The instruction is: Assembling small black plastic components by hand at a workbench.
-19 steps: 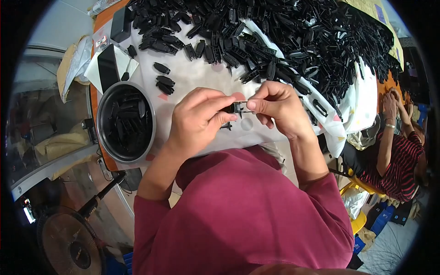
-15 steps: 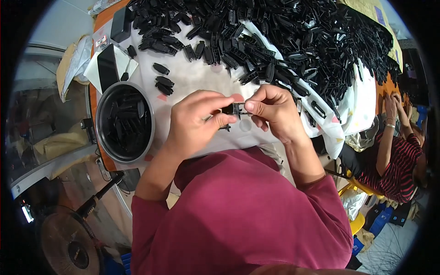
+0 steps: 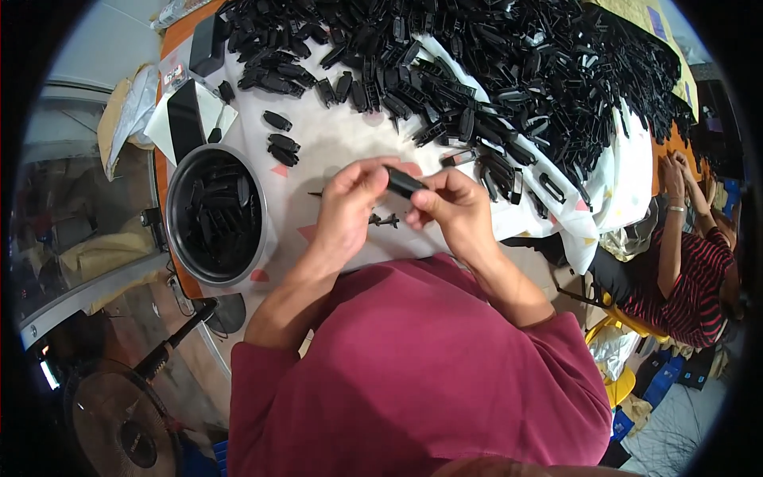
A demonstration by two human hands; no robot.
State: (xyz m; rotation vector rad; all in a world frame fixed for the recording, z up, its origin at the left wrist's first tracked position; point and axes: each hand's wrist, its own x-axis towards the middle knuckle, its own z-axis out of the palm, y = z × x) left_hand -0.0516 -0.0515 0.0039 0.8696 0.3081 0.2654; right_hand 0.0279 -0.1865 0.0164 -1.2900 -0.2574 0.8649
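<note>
Right now the left hand (image 3: 350, 208) and right hand (image 3: 451, 208) are both pinching one small black plastic clip (image 3: 404, 184) above the white cloth (image 3: 334, 147). Beside them a round metal bowl (image 3: 262, 230) is holding finished-looking pieces (not many), while the huge black heap of loose parts (image 3: 509, 63) beyond is waiting, crowding the table.

The small clip (image 3: 404, 182) pinched between both hands' fingers (image 3: 373, 176) looks like smooth black plastic with a slight sheen. The heaped parts (image 3: 509, 63) share that finish. Beneath them lies soft white patterned cloth (image 3: 334, 143). The round pot (image 3: 266, 230) shows a dull metal rim. The desk (image 3: 184, 32) edge is orange wood.
</note>
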